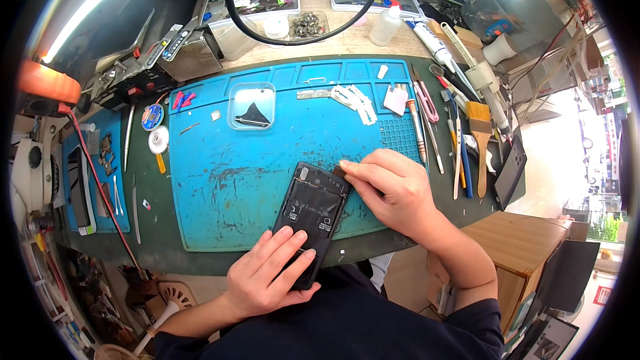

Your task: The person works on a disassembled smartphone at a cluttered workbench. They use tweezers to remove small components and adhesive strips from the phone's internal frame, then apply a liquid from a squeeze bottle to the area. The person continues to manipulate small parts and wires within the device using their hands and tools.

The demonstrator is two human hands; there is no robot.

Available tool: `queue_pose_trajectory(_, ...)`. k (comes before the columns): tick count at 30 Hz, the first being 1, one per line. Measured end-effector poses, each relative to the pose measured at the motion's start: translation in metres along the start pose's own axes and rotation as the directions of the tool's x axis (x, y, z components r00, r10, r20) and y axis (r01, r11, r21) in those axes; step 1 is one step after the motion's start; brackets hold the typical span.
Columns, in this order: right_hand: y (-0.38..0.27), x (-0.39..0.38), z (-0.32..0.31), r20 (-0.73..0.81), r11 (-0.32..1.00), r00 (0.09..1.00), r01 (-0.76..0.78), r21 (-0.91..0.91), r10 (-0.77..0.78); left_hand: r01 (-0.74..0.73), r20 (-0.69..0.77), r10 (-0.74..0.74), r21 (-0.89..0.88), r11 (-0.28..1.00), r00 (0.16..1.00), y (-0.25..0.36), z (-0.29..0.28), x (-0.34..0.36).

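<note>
A black smartphone [311,203] with its back cover off lies tilted over the front edge of the blue work mat [220,153]. My left hand [270,272] grips its lower end, fingers laid across the back and thumb along the bottom edge. At the phone's upper right corner, my right hand [390,190] pinches a small dark flat piece [339,172] between thumb and fingertips. The piece touches or nearly touches the phone's side; its exact kind cannot be made out. Further back on the mat, a clear plastic box [252,106] holds a black triangular scrap.
Metal stencil strips [355,103] and a screwdriver [417,130] lie on the mat's right side. Brushes [479,150] and tweezers stand beyond it. A solder spool [153,117] is at left. A black cable loop [303,41] hangs overhead, and a white bottle [386,25] stands behind.
</note>
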State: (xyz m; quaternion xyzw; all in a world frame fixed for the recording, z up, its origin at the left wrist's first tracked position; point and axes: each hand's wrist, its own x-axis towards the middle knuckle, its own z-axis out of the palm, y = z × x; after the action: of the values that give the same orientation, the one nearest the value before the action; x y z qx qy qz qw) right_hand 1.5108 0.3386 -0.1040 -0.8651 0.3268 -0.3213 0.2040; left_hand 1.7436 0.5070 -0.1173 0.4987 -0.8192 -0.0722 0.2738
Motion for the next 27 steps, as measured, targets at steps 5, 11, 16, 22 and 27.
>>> queue_pose_trajectory(5,0.005,0.001,0.004,-0.004,0.999,1.000,-0.012,0.031,0.012,0.030,0.041,-0.026,-0.088,0.996,0.999,-0.007,-0.023,0.008)
queue_pose_trajectory(11,-0.006,-0.003,0.011,-0.025,0.993,0.996,-0.081,0.086,0.083,-0.032,0.213,0.075,-0.197,0.980,0.974,-0.046,-0.050,0.016)
queue_pose_trajectory(16,-0.010,-0.002,0.015,-0.030,0.986,0.989,-0.139,0.089,0.142,-0.030,0.252,0.097,-0.256,0.966,0.963,-0.055,-0.050,0.015)
queue_pose_trajectory(22,-0.008,0.000,0.017,-0.005,0.973,0.981,-0.193,0.124,0.196,-0.038,0.238,0.104,-0.266,0.963,0.966,-0.056,-0.047,0.013)
queue_pose_trajectory(27,-0.015,-0.002,0.016,-0.030,0.994,0.994,-0.109,0.021,0.109,-0.031,0.238,0.099,-0.276,0.961,0.966,-0.057,-0.049,0.012)
